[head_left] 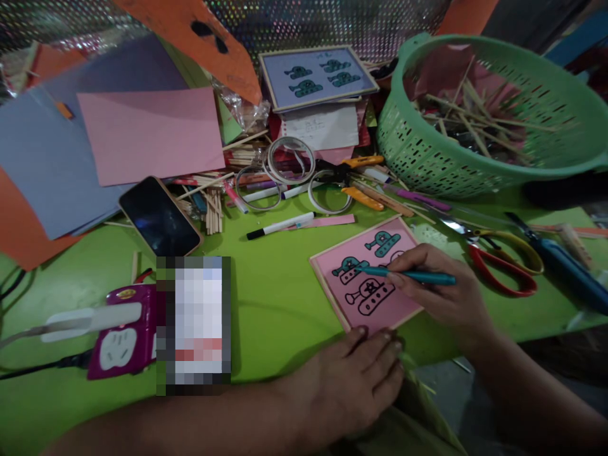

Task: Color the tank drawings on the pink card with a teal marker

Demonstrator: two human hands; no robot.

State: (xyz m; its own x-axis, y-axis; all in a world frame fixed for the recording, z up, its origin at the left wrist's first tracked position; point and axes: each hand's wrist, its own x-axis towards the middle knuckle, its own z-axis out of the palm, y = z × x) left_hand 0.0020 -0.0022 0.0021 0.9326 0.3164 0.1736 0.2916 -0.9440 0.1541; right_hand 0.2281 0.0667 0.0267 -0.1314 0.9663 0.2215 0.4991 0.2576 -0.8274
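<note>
A pink card (332, 268) in a thin wooden frame lies on the green table and bears several black-outlined tank drawings, some filled in teal. My right hand (434, 294) pinches a teal marker (430, 277), its tip touching the tank at the card's left. Along the card's lower edge rests my left hand (368, 373), palm down, fingers spread a little and nothing held. A capped black-and-white marker (280, 225) lies behind the card, next to a pink paper strip (332, 221).
Red-and-yellow scissors (503, 269) lie right of the card. A green basket (427, 152) holding sticks stands back right. Tape rolls (289, 161), orange-handled pliers (363, 197), a phone (160, 218), a purple power socket (123, 329) and a framed blue card (318, 75) are around.
</note>
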